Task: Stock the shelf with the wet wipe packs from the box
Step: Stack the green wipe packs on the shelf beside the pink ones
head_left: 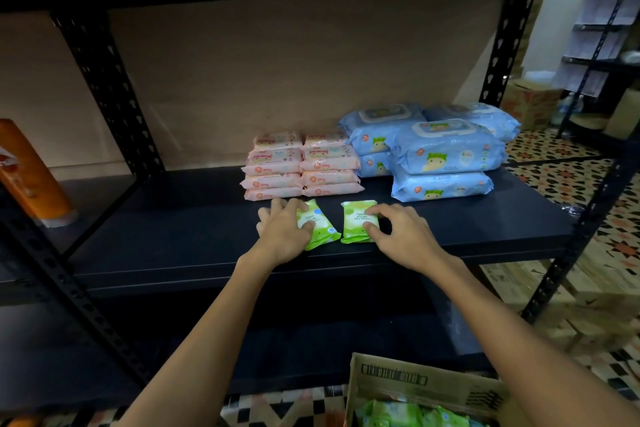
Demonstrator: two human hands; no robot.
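Note:
Two small green wet wipe packs lie flat near the front of the dark shelf board. My left hand grips the left green pack, thumb on top. The fingers of my right hand pinch the right green pack at its right edge. Behind them stand two stacks of pink packs and, to the right, stacked large blue packs. A cardboard box at the bottom of the view holds more green packs.
Black perforated shelf uprights frame the bay. An orange container stands on the neighbouring shelf at far left. Other boxes and racks sit on the patterned tile floor to the right. A lower shelf lies beneath.

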